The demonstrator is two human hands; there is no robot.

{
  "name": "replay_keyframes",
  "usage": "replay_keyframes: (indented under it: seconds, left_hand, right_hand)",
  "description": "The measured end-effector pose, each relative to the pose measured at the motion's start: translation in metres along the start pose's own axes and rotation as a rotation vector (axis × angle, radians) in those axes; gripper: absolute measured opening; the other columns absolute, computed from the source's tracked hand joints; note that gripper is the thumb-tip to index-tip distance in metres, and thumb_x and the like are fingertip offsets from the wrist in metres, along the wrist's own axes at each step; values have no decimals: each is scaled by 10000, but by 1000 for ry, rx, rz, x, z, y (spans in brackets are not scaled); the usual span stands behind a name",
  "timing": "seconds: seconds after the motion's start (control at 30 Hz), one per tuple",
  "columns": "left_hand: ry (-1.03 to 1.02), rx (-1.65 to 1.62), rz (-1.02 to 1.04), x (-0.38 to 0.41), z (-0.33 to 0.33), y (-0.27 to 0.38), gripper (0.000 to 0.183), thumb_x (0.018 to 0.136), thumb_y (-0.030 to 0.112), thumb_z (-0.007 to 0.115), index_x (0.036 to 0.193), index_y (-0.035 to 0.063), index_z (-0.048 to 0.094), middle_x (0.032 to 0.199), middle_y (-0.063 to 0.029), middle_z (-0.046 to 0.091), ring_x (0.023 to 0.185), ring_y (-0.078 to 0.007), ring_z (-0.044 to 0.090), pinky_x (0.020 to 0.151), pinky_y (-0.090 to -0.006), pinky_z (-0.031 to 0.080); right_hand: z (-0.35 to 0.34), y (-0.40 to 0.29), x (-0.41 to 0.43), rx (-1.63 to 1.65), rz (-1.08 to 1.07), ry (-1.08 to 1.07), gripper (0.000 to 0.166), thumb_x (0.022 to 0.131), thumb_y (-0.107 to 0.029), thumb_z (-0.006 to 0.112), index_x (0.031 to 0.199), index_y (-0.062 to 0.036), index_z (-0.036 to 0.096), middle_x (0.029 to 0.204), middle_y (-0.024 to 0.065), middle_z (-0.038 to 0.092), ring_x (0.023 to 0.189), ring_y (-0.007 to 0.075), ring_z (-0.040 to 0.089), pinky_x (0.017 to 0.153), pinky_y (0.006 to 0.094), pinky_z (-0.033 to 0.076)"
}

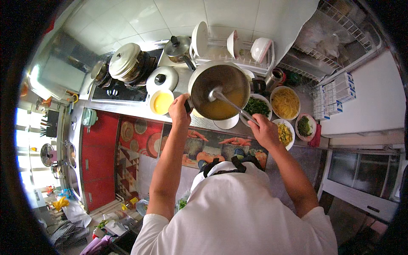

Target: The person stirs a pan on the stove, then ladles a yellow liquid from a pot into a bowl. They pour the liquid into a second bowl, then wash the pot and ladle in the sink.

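My left hand grips the dark side handle of a deep metal pot, which is tipped so that its inside faces me. Cloudy yellowish liquid lies low in the pot. A metal ladle reaches into it, and my right hand is closed around the ladle's handle end. Just left of my left hand stands a white bowl of yellow liquid. Under the pot's near edge a white dish shows in part. Beside the pot on the right is a plate of chopped greens.
Right of the greens are a bowl of pale yellow shreds, a plate of mixed yellow-green food and a dish of dark greens. A dish rack, saucepan, white pot lid and lidded steamer pot stand behind.
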State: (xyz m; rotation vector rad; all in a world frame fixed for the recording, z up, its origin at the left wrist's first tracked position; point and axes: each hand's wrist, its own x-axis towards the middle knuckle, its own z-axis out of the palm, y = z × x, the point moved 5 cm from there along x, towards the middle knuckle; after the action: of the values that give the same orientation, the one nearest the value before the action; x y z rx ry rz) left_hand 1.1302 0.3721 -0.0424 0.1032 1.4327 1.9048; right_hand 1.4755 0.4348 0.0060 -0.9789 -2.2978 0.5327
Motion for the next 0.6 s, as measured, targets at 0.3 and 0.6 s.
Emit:
replay_keyframes:
  seconds: [0.3, 0.6]
  left_hand:
    - [3, 34, 6, 8, -7, -3, 183, 850, 201, 727, 916, 36, 683, 748, -38, 623, 567, -159, 576, 495, -293, 488]
    - [-19, 39, 25, 8, -7, -3, 166, 853, 199, 727, 893, 44, 682, 754, -35, 627, 588, -157, 585, 526, -293, 506]
  right_hand:
    - [-17, -14, 11, 101, 69, 39, 215, 936, -252, 689, 1048, -87, 609, 847, 127, 694, 707, 341, 691, 592, 443, 532]
    - [-16, 21, 50, 70, 173, 106, 275, 889, -307, 753, 985, -84, 624, 791, 104, 669, 699, 287, 669, 629, 426, 514]
